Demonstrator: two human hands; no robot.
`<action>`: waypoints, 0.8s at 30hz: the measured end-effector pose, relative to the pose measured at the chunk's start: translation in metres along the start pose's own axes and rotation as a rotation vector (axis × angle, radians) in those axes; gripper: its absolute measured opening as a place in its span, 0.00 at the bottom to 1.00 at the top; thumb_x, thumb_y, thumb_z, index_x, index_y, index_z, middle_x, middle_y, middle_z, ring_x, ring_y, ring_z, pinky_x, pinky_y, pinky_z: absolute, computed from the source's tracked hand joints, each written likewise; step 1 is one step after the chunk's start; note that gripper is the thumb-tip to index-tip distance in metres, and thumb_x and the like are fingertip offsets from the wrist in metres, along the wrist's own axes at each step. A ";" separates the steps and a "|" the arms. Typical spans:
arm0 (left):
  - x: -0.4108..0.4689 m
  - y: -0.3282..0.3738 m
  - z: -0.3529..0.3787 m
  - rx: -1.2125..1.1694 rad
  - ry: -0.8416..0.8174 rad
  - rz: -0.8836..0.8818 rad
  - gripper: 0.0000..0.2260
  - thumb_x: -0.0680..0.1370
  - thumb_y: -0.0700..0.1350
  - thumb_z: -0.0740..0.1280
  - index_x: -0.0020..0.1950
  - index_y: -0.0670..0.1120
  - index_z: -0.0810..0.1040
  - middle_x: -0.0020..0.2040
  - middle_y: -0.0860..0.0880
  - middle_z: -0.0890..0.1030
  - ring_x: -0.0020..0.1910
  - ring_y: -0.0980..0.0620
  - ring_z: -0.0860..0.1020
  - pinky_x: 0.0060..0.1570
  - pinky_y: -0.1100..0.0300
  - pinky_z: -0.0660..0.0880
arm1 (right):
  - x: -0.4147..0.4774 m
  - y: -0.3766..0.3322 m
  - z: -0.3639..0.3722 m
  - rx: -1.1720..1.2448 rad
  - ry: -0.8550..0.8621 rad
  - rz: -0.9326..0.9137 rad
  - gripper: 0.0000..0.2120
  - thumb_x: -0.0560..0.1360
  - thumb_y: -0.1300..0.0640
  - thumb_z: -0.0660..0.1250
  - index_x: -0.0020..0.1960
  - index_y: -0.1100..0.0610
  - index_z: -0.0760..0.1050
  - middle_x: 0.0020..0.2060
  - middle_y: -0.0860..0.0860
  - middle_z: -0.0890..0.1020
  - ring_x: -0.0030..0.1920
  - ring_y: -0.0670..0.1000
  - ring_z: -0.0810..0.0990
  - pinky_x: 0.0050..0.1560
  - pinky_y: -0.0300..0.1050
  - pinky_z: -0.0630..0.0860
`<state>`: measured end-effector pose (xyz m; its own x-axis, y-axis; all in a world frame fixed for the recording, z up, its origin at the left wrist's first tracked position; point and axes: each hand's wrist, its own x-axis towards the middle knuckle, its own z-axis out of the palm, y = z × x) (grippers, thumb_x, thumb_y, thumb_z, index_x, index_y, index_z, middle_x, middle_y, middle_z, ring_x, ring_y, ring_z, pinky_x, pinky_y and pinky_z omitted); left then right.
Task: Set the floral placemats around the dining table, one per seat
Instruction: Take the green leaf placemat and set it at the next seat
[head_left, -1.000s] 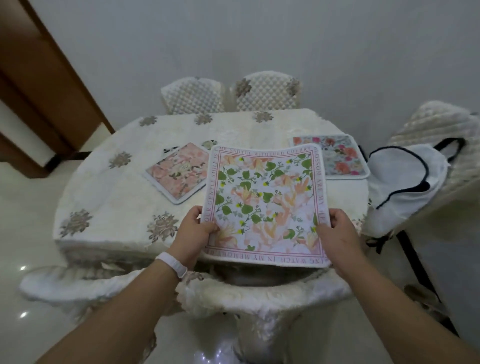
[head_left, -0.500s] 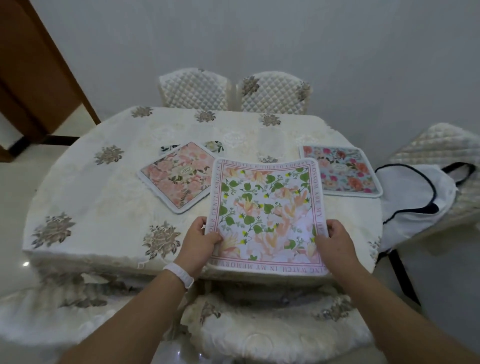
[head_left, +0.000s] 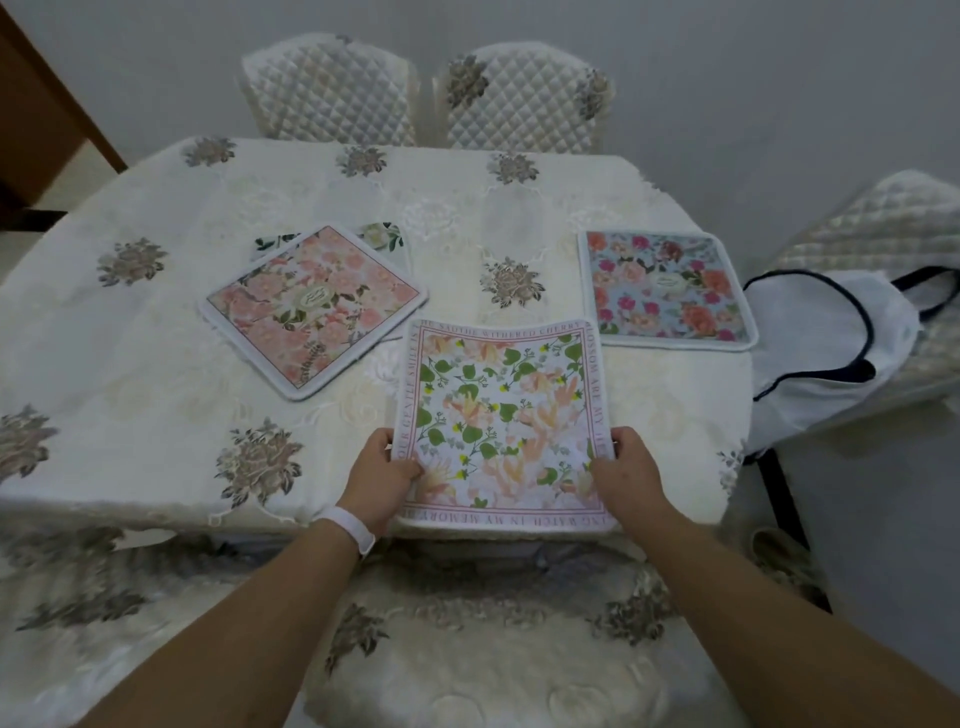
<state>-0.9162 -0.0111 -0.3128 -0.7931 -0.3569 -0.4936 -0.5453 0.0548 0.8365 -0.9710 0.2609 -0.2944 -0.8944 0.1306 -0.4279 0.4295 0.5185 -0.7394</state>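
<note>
- White cloth bag (head_left: 826, 343) with dark trim, slumped on the quilted chair (head_left: 883, 218) at right; nothing of its contents visible.
- Green-leaf placemat (head_left: 501, 415) with a pink lettered border at the near edge of the counter (head_left: 156, 338), its near side just past that edge; hard to tell whether lying flat or held a little above the cloth.
- Left hand (head_left: 382, 480) pinching the mat's near left edge, thumb on top, fingers hidden beneath; white wristband (head_left: 353, 527) on that wrist.
- Right hand (head_left: 631, 478) pinching the near right edge the same way, fingers likewise out of sight.
- Pink placemat (head_left: 311, 306) left of centre, turned corner-on, covering most of another mat (head_left: 384, 236); only two pale green-and-white corners showing at its far side.
- Blue-ground placemat (head_left: 665, 288) at right, squared to the counter's right edge, just beyond the held mat's far right corner.
- Cream embroidered cloth with grey-brown flower motifs over the whole counter.
- Two quilted chairs (head_left: 332, 88) (head_left: 519, 93) side by side at the far edge; a flowered seat cover (head_left: 493, 649) near, between the forearms.
- Plain grey wall (head_left: 727, 78) behind; brown wood (head_left: 31, 104) cut off at far left.
</note>
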 end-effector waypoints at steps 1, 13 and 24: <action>0.002 -0.005 0.002 0.029 0.008 -0.008 0.11 0.75 0.33 0.66 0.49 0.49 0.72 0.51 0.46 0.80 0.47 0.47 0.80 0.44 0.52 0.79 | 0.005 0.004 0.002 -0.004 -0.011 0.011 0.06 0.77 0.63 0.62 0.53 0.55 0.71 0.41 0.46 0.76 0.38 0.44 0.75 0.30 0.39 0.69; 0.026 -0.030 0.000 0.300 0.023 -0.050 0.12 0.75 0.41 0.69 0.56 0.49 0.72 0.52 0.48 0.80 0.49 0.46 0.80 0.52 0.47 0.79 | 0.027 0.037 0.022 -0.045 -0.039 0.104 0.12 0.78 0.62 0.61 0.60 0.57 0.70 0.50 0.51 0.78 0.38 0.44 0.76 0.30 0.38 0.70; 0.015 -0.061 -0.033 1.021 -0.164 0.353 0.41 0.64 0.59 0.74 0.73 0.46 0.66 0.71 0.45 0.69 0.69 0.45 0.67 0.67 0.51 0.67 | 0.007 0.059 0.008 -0.583 -0.211 -0.185 0.36 0.71 0.46 0.72 0.74 0.53 0.61 0.70 0.54 0.66 0.69 0.55 0.65 0.69 0.52 0.65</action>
<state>-0.8865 -0.0503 -0.3636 -0.9344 -0.0445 -0.3535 -0.1880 0.9043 0.3832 -0.9507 0.2862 -0.3451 -0.8777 -0.1427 -0.4574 0.0791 0.8984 -0.4320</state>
